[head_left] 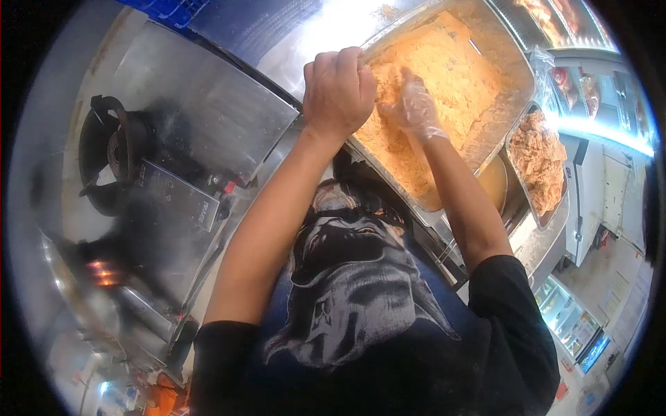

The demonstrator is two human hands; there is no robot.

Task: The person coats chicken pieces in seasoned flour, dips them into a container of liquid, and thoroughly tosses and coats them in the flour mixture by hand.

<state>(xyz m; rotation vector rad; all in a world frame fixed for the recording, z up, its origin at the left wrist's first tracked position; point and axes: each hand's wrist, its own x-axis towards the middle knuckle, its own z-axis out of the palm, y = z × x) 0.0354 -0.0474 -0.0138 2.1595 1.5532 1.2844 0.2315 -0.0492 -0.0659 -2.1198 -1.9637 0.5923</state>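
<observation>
A large metal tray [526, 66] holds a deep bed of orange breading flour [451, 59], with some lumps in it. My left hand [340, 90] is bare, its fingers curled closed over the tray's near-left rim. Inside the tray, my right hand [416, 107] wears a clear plastic glove and reaches into the flour. Its visible fingers are apart and coated with flour; their tips are partly buried, and I see no piece held in them. To the right of the big tray, a smaller metal tray [555, 220] carries a heap of breaded pieces [538, 159].
A steel counter [208, 90] lies to the left, with a black cooker [114, 156] and a dark control panel [180, 194] near it. Orange glowing heat [103, 272] shows lower left. A round pan of yellowish liquid [494, 182] sits partly under the big tray. A blue crate [163, 10] is at the top.
</observation>
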